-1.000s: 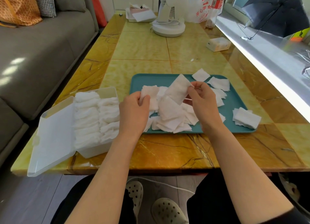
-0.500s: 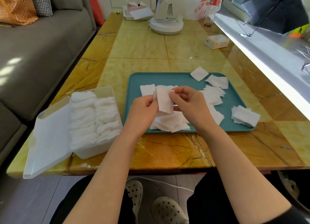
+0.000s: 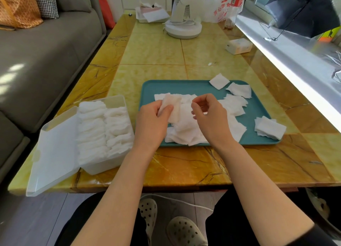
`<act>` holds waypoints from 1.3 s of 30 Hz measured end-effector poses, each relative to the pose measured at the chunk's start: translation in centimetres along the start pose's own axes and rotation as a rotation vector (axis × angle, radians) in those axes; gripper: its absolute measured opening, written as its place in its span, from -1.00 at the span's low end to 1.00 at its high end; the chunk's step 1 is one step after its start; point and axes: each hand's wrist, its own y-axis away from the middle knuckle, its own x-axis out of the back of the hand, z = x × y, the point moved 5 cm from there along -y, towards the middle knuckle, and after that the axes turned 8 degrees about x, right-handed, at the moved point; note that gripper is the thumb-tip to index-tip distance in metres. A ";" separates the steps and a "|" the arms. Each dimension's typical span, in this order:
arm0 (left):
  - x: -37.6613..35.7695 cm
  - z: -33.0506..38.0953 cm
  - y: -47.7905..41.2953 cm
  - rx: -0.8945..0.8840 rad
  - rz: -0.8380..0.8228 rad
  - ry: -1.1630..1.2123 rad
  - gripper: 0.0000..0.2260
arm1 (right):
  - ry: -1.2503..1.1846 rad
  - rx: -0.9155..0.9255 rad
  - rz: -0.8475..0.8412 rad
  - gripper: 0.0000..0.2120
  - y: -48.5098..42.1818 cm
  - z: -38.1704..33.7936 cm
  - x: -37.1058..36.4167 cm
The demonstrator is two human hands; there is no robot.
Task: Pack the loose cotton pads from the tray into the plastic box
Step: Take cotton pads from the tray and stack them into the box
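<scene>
Many soft, square cotton pads (image 3: 186, 131) lie heaped on the smooth teal tray (image 3: 166, 85); fluffy rows fill the open plastic box (image 3: 114, 100) to its left. Our left hand (image 3: 153, 120) pinches one folded pad (image 3: 173, 107) over the heap, its long axis pointing away from us. Our right hand (image 3: 210, 116) hangs alongside, fingers loosely curled, empty.

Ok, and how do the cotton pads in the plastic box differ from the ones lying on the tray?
In the plastic box the packed pads are folded and stand in two tidy rows; on the tray the loose pads lie flat. The packed pads press tight together, while the loose pads are scattered, some overlapping in a heap, others apart. Both are white.
</scene>
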 end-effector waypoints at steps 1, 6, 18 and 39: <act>0.3 0.1 0.1 -0.014 0.043 -0.019 -0.78 | 0.067 0.003 0.010 -0.94 -0.1 0.4 0.1; 0.8 0.1 0.3 -0.049 0.116 -0.055 -0.71 | 0.300 0.046 -0.201 -0.62 0.1 1.4 -1.3; 1.3 0.2 0.4 -0.026 0.134 -0.083 -0.80 | 0.554 0.182 -0.271 -0.30 -0.5 0.8 -3.0; 1.0 -0.8 -0.5 0.046 0.091 -0.010 -0.88 | -0.230 0.051 -0.113 -0.92 -0.3 -2.0 -0.6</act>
